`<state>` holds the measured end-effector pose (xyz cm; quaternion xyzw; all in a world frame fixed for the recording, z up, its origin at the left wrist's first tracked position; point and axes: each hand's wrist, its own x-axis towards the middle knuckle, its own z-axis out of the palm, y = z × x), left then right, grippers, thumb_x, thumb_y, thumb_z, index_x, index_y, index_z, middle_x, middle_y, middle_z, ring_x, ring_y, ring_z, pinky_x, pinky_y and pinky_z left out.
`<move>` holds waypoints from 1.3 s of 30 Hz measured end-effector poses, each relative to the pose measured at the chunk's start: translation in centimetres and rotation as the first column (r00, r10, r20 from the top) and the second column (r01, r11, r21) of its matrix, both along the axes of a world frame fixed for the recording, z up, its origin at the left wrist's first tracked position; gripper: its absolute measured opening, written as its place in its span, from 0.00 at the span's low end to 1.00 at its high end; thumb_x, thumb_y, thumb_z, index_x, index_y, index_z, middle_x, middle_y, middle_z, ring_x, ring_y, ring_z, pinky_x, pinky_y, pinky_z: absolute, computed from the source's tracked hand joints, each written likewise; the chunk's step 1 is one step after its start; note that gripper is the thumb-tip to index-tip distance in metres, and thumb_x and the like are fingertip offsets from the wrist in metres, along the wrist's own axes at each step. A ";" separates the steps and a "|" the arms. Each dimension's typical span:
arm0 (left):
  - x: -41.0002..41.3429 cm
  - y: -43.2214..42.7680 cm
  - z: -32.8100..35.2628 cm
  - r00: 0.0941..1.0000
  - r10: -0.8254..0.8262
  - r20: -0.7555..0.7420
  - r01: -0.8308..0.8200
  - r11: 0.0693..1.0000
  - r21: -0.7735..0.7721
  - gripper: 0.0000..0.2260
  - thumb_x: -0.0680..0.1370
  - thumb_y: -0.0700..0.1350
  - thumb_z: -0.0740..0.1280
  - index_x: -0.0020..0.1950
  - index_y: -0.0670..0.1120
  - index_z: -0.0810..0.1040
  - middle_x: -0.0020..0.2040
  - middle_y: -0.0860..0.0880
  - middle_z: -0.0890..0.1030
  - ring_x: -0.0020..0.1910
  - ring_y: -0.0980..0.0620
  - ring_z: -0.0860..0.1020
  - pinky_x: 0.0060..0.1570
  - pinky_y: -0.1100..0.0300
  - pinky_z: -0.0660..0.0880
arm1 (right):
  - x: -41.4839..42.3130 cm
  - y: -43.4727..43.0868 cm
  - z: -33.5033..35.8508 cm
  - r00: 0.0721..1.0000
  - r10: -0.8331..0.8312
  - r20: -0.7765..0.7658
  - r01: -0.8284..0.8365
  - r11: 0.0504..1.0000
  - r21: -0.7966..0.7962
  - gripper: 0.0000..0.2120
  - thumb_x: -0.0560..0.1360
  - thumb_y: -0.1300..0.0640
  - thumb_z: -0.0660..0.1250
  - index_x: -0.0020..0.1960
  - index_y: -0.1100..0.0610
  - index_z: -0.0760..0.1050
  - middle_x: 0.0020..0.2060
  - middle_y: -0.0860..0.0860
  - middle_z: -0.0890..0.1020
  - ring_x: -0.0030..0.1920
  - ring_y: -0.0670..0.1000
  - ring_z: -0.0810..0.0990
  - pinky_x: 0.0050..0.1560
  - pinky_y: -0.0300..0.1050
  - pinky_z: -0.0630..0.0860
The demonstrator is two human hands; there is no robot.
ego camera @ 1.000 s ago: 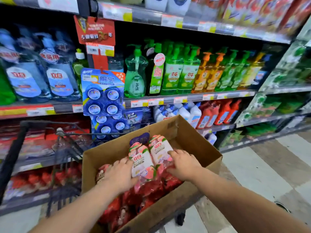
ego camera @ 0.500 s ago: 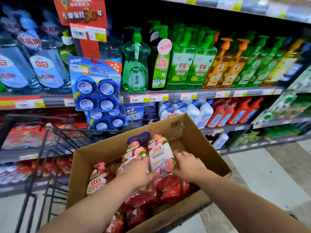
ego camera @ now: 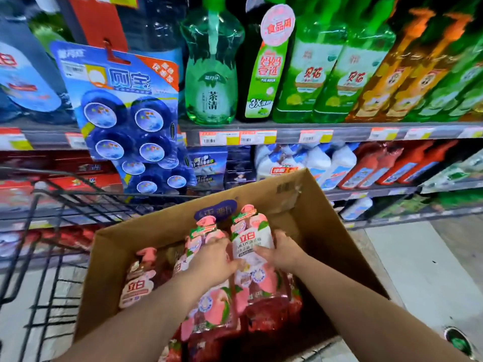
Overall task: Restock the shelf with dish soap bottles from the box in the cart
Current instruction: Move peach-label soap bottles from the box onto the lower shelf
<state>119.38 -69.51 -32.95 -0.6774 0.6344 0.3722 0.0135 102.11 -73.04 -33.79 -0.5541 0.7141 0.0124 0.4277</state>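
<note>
An open cardboard box (ego camera: 326, 231) sits in a black wire cart (ego camera: 65, 205) and holds several pink and red dish soap bottles. My left hand (ego camera: 211, 259) grips a pink peach-label bottle (ego camera: 209, 307) around its upper body. Beside it, my right hand (ego camera: 283, 250) grips a second bottle with a white label (ego camera: 252, 241). Both bottles are raised above the ones lying in the box. Another pink bottle (ego camera: 138, 283) lies at the box's left side.
Shelves stand close behind the cart: green and orange pump bottles (ego camera: 321, 74) on the upper shelf (ego camera: 287, 134), white and red bottles (ego camera: 366, 168) below. A blue pack of toilet blocks (ego camera: 125, 113) hangs at the left. Tiled floor (ego camera: 418, 270) lies to the right.
Both hands have lifted the two bottles higher out of the box. The view has moved closer to the shelf and box.
</note>
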 end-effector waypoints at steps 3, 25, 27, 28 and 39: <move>-0.3 -0.4 -0.4 0.998 0.047 0.036 -0.047 0.999 0.006 0.27 0.75 0.59 0.64 0.70 0.48 0.66 0.68 0.47 0.68 0.65 0.47 0.71 0.57 0.57 0.70 | 0.1 -1.4 -1.3 0.998 -0.061 0.025 0.059 0.996 0.060 0.39 0.67 0.42 0.74 0.69 0.60 0.64 0.67 0.58 0.72 0.68 0.57 0.71 0.68 0.49 0.69; -3.6 1.0 0.2 0.698 0.572 -0.432 -0.519 0.819 0.245 0.30 0.72 0.56 0.71 0.70 0.49 0.67 0.59 0.52 0.78 0.54 0.53 0.78 0.54 0.57 0.75 | -1.2 -1.2 2.4 0.854 -0.185 0.486 0.211 0.977 0.002 0.46 0.63 0.53 0.78 0.74 0.49 0.56 0.60 0.51 0.79 0.58 0.53 0.80 0.61 0.56 0.76; -4.1 1.3 1.2 0.519 0.635 -0.572 -0.562 0.758 0.332 0.23 0.75 0.54 0.69 0.67 0.52 0.67 0.52 0.54 0.81 0.48 0.55 0.81 0.46 0.60 0.77 | -1.2 -1.4 4.0 0.819 -0.174 0.547 0.210 0.978 -0.003 0.43 0.66 0.57 0.77 0.74 0.50 0.57 0.60 0.51 0.79 0.58 0.53 0.80 0.61 0.54 0.77; -4.3 1.5 1.8 0.431 0.644 -0.632 -0.578 0.735 0.355 0.20 0.76 0.51 0.68 0.65 0.53 0.67 0.50 0.54 0.81 0.46 0.55 0.81 0.43 0.61 0.77 | -1.0 -1.4 4.8 0.805 -0.157 0.573 0.201 0.979 -0.014 0.42 0.67 0.57 0.77 0.74 0.51 0.57 0.60 0.51 0.79 0.58 0.53 0.79 0.61 0.53 0.77; -1.4 6.2 9.0 0.308 0.517 -0.799 -0.787 0.611 0.092 0.11 0.76 0.46 0.68 0.56 0.53 0.71 0.49 0.48 0.83 0.44 0.51 0.84 0.45 0.55 0.81 | 4.8 -0.6 10.8 0.720 0.220 0.658 -0.098 0.971 -0.218 0.36 0.68 0.56 0.76 0.70 0.51 0.61 0.59 0.50 0.80 0.57 0.52 0.80 0.61 0.52 0.76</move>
